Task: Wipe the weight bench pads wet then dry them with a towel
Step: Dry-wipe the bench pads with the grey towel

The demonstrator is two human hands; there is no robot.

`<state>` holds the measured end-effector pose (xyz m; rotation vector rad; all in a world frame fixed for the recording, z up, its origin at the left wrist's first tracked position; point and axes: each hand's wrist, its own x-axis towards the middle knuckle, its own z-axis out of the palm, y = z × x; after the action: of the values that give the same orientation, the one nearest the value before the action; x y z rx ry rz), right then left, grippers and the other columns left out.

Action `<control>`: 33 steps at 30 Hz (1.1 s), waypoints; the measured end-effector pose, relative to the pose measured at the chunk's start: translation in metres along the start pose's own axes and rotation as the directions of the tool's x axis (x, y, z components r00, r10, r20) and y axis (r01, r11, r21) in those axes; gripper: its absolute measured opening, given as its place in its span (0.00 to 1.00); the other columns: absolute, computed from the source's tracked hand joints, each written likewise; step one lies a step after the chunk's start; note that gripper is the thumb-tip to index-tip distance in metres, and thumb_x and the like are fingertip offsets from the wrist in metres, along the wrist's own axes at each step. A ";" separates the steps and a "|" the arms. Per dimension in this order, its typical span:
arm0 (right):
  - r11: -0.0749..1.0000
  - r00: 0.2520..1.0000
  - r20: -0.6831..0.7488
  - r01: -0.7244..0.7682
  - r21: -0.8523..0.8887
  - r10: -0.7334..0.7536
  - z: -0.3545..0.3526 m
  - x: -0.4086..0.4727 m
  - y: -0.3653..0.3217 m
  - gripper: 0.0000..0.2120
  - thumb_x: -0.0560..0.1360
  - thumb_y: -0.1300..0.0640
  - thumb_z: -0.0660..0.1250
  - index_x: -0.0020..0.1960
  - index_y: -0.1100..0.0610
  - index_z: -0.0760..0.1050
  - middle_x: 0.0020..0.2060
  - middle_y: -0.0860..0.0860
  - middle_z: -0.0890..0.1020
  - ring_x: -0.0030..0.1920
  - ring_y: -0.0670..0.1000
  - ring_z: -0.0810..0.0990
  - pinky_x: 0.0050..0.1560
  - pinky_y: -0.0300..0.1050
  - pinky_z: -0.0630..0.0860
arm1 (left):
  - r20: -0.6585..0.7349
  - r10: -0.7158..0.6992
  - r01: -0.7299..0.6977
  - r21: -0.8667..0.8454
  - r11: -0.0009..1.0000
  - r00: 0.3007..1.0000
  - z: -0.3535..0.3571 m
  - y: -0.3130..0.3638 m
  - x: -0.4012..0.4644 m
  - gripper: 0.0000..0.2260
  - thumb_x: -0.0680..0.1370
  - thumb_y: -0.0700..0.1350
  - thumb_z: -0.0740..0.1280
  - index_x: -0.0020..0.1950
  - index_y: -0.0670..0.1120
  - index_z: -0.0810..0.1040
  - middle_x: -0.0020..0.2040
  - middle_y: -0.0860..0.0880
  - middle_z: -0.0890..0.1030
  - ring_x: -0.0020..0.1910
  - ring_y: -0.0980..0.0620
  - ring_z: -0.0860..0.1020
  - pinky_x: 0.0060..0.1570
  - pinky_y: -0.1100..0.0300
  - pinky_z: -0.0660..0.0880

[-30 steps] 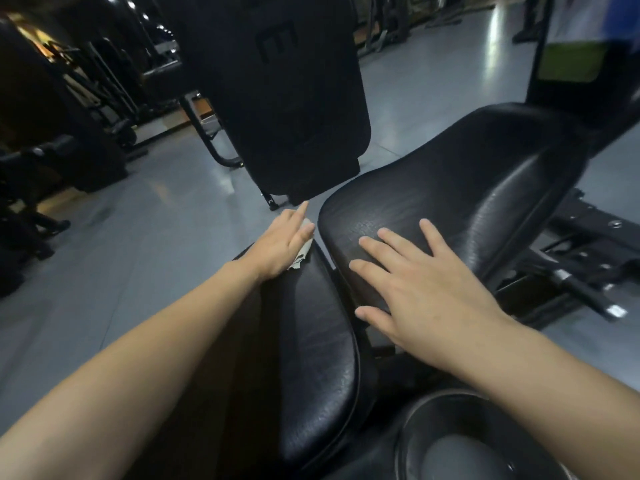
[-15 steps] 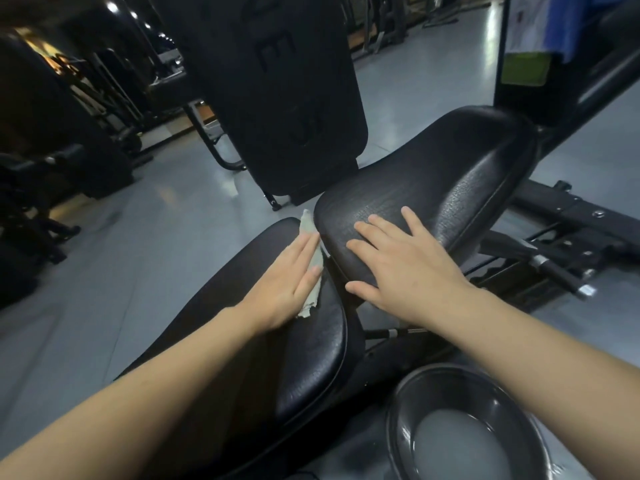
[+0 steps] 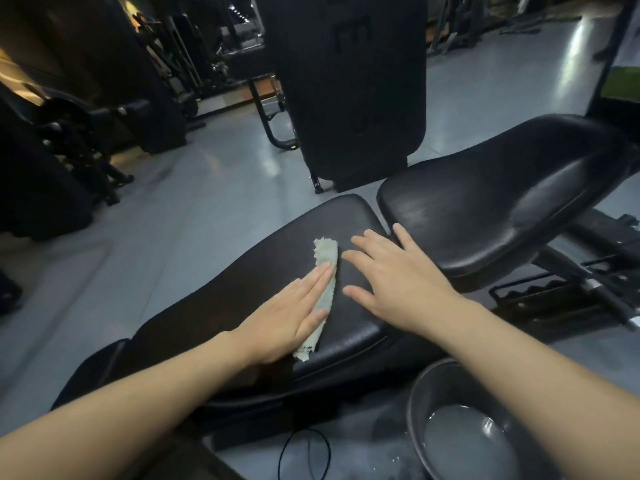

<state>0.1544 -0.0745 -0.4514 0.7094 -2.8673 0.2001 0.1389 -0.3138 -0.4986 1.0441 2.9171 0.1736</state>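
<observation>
Bench pad (image 3: 242,289) under cloth (image 3: 327,268), left hand (image 3: 287,317).

hands (image 3: 346,299) flat, cloth (image 3: 323,292), bench pad (image 3: 249,292)

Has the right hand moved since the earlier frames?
Yes. The right hand has come off the seat pad and across the gap; it now rests flat on the long pad, beside the cloth.

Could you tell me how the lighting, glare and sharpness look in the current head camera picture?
Head view: dim overall, the machines at left nearly black; bright streaks of glare on the grey floor and a sheen on the seat pad; wide-angle bending at the edges; the left hand, cloth and right hand are fairly sharp, the background soft.
</observation>
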 end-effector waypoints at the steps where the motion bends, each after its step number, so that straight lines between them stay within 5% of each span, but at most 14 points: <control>1: 1.000 1.000 0.006 0.018 0.003 -0.018 0.002 0.004 -0.010 0.30 0.81 0.37 0.52 0.79 0.49 0.58 0.80 0.50 0.58 0.81 0.50 0.50 0.79 0.59 0.41 | 0.012 -0.031 0.031 -0.006 1.000 0.999 0.001 -0.009 -0.010 0.27 0.86 0.55 0.48 0.83 0.50 0.42 0.82 0.56 0.41 0.80 0.63 0.40 0.79 0.59 0.44; 10: 0.981 0.978 0.086 0.191 -0.006 -0.190 0.037 0.033 -0.090 0.30 0.82 0.38 0.53 0.79 0.52 0.60 0.80 0.52 0.59 0.80 0.52 0.52 0.78 0.57 0.42 | 0.043 -0.193 0.192 0.023 0.981 0.980 0.011 -0.093 -0.093 0.35 0.78 0.62 0.40 0.83 0.49 0.50 0.82 0.54 0.49 0.80 0.58 0.54 0.75 0.69 0.47; 14: 0.964 0.967 0.071 0.249 -0.095 -0.243 0.060 0.049 -0.119 0.27 0.78 0.38 0.61 0.70 0.53 0.74 0.71 0.54 0.75 0.74 0.55 0.69 0.76 0.59 0.57 | 0.026 -0.250 0.251 -0.015 0.968 0.968 0.023 -0.130 -0.134 0.26 0.83 0.54 0.49 0.82 0.52 0.55 0.82 0.57 0.53 0.79 0.58 0.58 0.74 0.69 0.56; 18: 0.951 0.954 0.128 0.287 -0.111 -0.273 0.084 0.066 -0.146 0.29 0.76 0.37 0.53 0.63 0.53 0.80 0.64 0.53 0.81 0.68 0.55 0.77 0.71 0.56 0.57 | 0.041 -0.245 0.247 -0.038 0.968 0.969 0.036 -0.160 -0.171 0.27 0.83 0.55 0.49 0.82 0.51 0.57 0.82 0.56 0.54 0.79 0.58 0.59 0.75 0.61 0.62; 26: 0.922 0.868 0.333 0.387 0.010 -0.368 0.120 0.119 -0.229 0.49 0.65 0.31 0.28 0.80 0.49 0.55 0.81 0.50 0.54 0.81 0.51 0.47 0.79 0.55 0.40 | -0.042 -0.389 0.387 -0.044 0.921 0.920 0.066 -0.214 -0.233 0.23 0.85 0.48 0.54 0.81 0.46 0.60 0.82 0.52 0.58 0.77 0.52 0.66 0.73 0.61 0.64; 29: 0.911 0.852 0.339 0.410 0.040 -0.398 0.135 0.138 -0.259 0.41 0.74 0.30 0.35 0.80 0.49 0.55 0.81 0.50 0.55 0.81 0.51 0.47 0.79 0.55 0.41 | -0.074 -0.442 0.442 -0.017 0.897 0.894 0.076 -0.234 -0.262 0.25 0.83 0.51 0.51 0.79 0.43 0.66 0.79 0.48 0.65 0.72 0.48 0.74 0.68 0.59 0.70; 31: 0.901 0.835 0.354 0.430 0.055 -0.420 0.145 0.149 -0.276 0.33 0.81 0.34 0.46 0.80 0.50 0.55 0.81 0.51 0.54 0.81 0.51 0.47 0.79 0.55 0.40 | -0.112 -0.461 0.471 0.077 0.879 0.880 0.078 -0.249 -0.282 0.22 0.82 0.46 0.64 0.75 0.41 0.71 0.75 0.45 0.71 0.67 0.49 0.78 0.64 0.63 0.70; 33: 0.891 0.821 0.368 0.451 0.049 -0.436 0.156 0.157 -0.292 0.33 0.81 0.34 0.45 0.80 0.50 0.55 0.81 0.51 0.55 0.81 0.52 0.47 0.79 0.55 0.41 | -0.144 -0.439 0.459 0.158 0.874 0.887 0.084 -0.263 -0.296 0.24 0.74 0.44 0.76 0.69 0.42 0.78 0.69 0.46 0.79 0.57 0.53 0.83 0.58 0.66 0.71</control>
<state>0.1334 -0.4280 -0.5456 1.5274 -2.9141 -0.0697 0.2080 -0.6957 -0.6139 0.3433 3.2202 -0.0696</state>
